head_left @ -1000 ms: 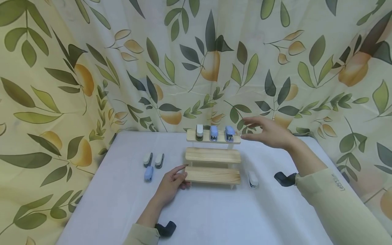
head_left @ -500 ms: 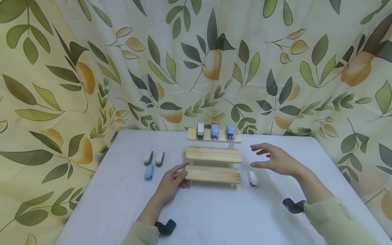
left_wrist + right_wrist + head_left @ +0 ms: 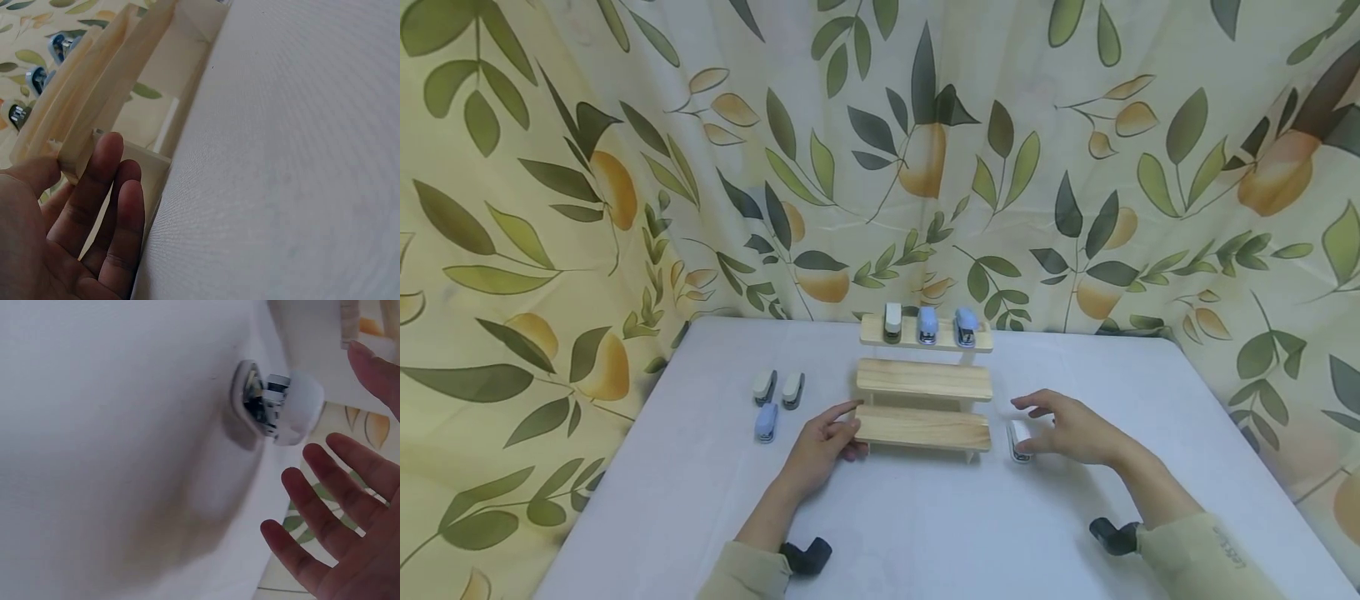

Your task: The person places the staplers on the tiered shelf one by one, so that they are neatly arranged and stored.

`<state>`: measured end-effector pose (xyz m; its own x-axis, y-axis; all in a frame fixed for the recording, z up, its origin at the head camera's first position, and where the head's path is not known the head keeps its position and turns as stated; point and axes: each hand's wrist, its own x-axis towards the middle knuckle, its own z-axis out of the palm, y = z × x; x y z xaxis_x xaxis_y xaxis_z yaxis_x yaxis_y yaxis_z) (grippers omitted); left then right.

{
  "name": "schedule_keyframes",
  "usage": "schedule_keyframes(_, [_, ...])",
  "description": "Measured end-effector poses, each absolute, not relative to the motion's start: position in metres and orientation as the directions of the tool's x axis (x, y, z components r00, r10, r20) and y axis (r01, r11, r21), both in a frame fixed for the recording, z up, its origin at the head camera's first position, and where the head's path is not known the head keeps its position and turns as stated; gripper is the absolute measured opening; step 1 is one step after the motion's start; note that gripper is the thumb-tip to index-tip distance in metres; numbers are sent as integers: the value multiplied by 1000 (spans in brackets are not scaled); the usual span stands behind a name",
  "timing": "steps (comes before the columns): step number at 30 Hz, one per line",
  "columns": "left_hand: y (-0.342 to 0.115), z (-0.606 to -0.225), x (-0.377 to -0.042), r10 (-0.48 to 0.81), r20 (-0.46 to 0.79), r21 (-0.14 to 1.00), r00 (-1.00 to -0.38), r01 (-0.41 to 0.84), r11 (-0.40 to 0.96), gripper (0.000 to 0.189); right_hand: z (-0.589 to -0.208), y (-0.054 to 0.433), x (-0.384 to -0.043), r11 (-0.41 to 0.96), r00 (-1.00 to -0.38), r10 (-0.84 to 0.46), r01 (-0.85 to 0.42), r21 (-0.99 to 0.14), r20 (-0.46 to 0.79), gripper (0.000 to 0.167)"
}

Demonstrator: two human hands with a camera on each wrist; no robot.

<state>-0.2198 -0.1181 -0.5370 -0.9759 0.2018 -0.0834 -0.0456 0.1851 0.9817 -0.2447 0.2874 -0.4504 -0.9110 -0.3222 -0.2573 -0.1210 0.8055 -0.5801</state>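
A three-tier wooden shelf stand with pale planks sits on the white table in the head view. My left hand pinches the left end of its lowest plank, thumb and fingers on either side of the wood. To the right of the stand lies a small white stapler. Beside it hovers my right hand, fingers spread and holding nothing; the thumb overlaps the stapler in the head view. In the right wrist view, the fingertips are apart from the stapler.
On the top plank stand a white stapler and two blue ones, one in the middle and one at right. Left of the stand lie two white staplers and a blue stapler. A leaf-patterned curtain hangs behind the table.
My right hand has come down from beside the top plank, toward the white stapler at the right. The left hand keeps its place on the lowest plank.
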Motion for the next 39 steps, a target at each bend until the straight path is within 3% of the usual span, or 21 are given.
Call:
schedule_keyframes(7, [-118, -539, -220, 206, -85, 983, -975, -49, 177, 50, -464, 293, -244, 820, -906, -305, -95, -564, -292, 79])
schedule_keyframes(39, [-118, -541, -221, 191, -100, 979, -976, -62, 194, 47, -470, 290, -243, 822, -922, -323, -161, -547, -213, 71])
